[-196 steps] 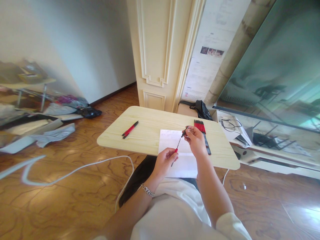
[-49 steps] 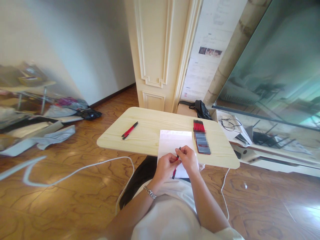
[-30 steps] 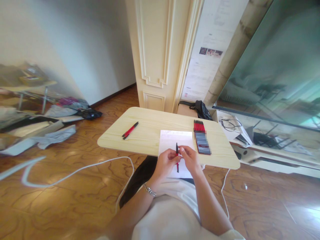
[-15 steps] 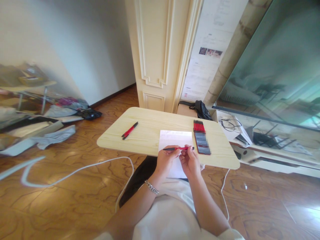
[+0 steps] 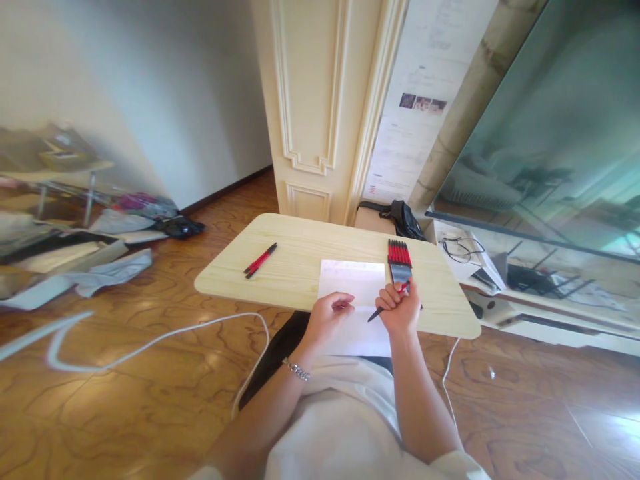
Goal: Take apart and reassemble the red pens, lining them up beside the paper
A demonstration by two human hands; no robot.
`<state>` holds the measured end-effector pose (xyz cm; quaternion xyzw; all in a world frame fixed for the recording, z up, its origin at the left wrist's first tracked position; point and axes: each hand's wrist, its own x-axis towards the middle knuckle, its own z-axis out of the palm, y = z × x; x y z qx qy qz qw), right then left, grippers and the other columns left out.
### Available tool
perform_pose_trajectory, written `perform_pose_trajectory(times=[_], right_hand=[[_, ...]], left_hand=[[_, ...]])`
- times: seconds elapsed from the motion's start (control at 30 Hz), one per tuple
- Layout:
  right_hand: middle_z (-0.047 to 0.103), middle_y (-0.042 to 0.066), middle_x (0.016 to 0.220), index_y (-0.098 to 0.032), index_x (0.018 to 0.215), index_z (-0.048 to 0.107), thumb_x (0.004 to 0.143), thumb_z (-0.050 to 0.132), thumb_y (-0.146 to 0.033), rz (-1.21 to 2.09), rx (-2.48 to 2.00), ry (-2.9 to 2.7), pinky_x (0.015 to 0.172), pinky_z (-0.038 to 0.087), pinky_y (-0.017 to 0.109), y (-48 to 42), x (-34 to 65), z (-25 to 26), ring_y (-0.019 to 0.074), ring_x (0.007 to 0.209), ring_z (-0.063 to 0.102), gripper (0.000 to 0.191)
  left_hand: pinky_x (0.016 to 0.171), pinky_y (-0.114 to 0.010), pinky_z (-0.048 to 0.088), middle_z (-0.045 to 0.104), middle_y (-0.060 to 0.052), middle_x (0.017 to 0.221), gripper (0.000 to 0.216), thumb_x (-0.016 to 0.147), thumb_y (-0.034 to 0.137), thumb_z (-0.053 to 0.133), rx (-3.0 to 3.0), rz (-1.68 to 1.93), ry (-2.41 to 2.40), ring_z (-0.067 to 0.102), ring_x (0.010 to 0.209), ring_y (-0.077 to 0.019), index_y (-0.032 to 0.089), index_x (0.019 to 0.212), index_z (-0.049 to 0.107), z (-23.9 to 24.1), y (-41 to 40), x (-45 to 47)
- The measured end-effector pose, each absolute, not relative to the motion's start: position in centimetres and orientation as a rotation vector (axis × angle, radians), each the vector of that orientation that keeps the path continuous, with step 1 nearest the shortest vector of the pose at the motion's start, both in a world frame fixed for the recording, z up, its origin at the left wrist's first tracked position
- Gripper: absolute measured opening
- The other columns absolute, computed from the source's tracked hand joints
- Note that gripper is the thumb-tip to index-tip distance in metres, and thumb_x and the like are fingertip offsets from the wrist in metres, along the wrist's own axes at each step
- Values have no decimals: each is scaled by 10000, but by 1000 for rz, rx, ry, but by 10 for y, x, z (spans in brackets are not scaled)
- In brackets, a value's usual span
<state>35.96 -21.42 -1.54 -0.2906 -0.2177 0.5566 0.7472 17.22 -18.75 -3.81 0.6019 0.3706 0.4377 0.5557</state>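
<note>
My right hand point(image 5: 401, 310) is closed around a red and black pen point(image 5: 375, 314); its dark end points down and left over the white sheet of paper point(image 5: 351, 277). Loosely curled and holding nothing, my left hand point(image 5: 327, 320) rests at the paper's left side, with a gap between thumb and fingers. Beyond the right hand lies a phone point(image 5: 401, 274), partly covered by that hand. A row of several red and black pens point(image 5: 399, 253) lies side by side just above the phone. Two more such pens point(image 5: 261, 261) lie close together on the left.
The light wooden table point(image 5: 295, 243) has rounded corners. A white cable point(image 5: 200, 325) runs across the floor at its left. Behind it stand a cream panelled door point(image 5: 313, 93) and a black bag point(image 5: 404, 220). A low white cabinet point(image 5: 540, 330) is on the right.
The pen was level between both hands; now only my right hand has it, tilted, further right near the phone. My left hand has let go and stayed over the paper.
</note>
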Motion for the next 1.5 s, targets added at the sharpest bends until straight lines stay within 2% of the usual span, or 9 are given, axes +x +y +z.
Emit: perform_pose_trajectory(times=[0.3, 0.47, 0.77, 0.87, 1.0, 1.1, 1.2, 1.3, 1.5], right_hand=[[258, -74, 473, -222, 607, 485, 794, 505, -603, 1226, -664, -470, 380, 201, 220, -203, 362, -9, 81, 395, 199, 424], [251, -77, 463, -222, 602, 476, 807, 500, -581, 1222, -643, -460, 359, 198, 209, -192, 365, -6, 80, 386, 202, 414], [495, -23, 560, -206, 663, 527, 771, 582, -625, 1197, -707, -415, 327, 257, 191, -152, 361, -5, 71, 434, 399, 436], [538, 3, 551, -196, 607, 506, 790, 477, -696, 1126, -899, -397, 352, 320, 204, -139, 358, -11, 89, 450, 470, 533], [401, -41, 384, -190, 592, 530, 795, 383, -741, 937, -1207, -461, 312, 204, 198, -128, 352, -24, 65, 312, 317, 606], [515, -1, 439, -174, 725, 622, 796, 399, -723, 1010, -1216, -556, 348, 305, 210, -125, 347, -32, 93, 352, 433, 597], [633, 52, 571, -158, 787, 650, 759, 514, -654, 1150, -1219, -628, 427, 403, 234, -121, 343, -38, 133, 469, 558, 515], [621, 10, 554, -163, 720, 633, 639, 704, -471, 996, -1324, -802, 425, 365, 216, -119, 340, -43, 112, 461, 523, 327], [637, 11, 566, -159, 659, 647, 651, 616, -345, 794, -1491, -1041, 478, 408, 229, -119, 334, -42, 130, 506, 549, 188]], left_hand=[[754, -311, 502, 702, -62, 919, 214, 752, 270, 665, 1650, 1042, 938, 643, 797, -199, 216, 955, 709, -38, -177, 165], [865, -380, 454, 677, -85, 986, 187, 773, 205, 632, 1977, 1106, 1029, 611, 888, -238, 214, 945, 704, -37, -152, 164], [982, -431, 374, 644, -139, 1062, 204, 794, 159, 590, 2390, 1002, 1065, 538, 1047, -286, 161, 968, 697, -49, -127, 174], [991, -408, 373, 631, -121, 1106, 237, 830, 194, 562, 2480, 921, 1147, 524, 1064, -266, 159, 1034, 676, -52, -130, 173], [986, -381, 381, 626, -104, 1124, 264, 859, 255, 543, 2556, 861, 1192, 510, 1066, -256, 155, 1074, 659, -52, -133, 170], [987, -377, 379, 622, -109, 1129, 276, 862, 277, 547, 2569, 855, 1208, 505, 1072, -257, 153, 1084, 652, -52, -133, 170], [994, -384, 372, 611, -118, 1160, 288, 860, 288, 552, 2569, 851, 1223, 500, 1089, -263, 150, 1094, 649, -53, -132, 171], [992, -391, 372, 599, -126, 1200, 310, 859, 294, 551, 2573, 833, 1240, 493, 1103, -271, 142, 1114, 642, -53, -132, 172], [994, -388, 368, 596, -117, 1213, 306, 859, 289, 546, 2578, 795, 1253, 493, 1104, -271, 152, 1116, 642, -53, -132, 172]])
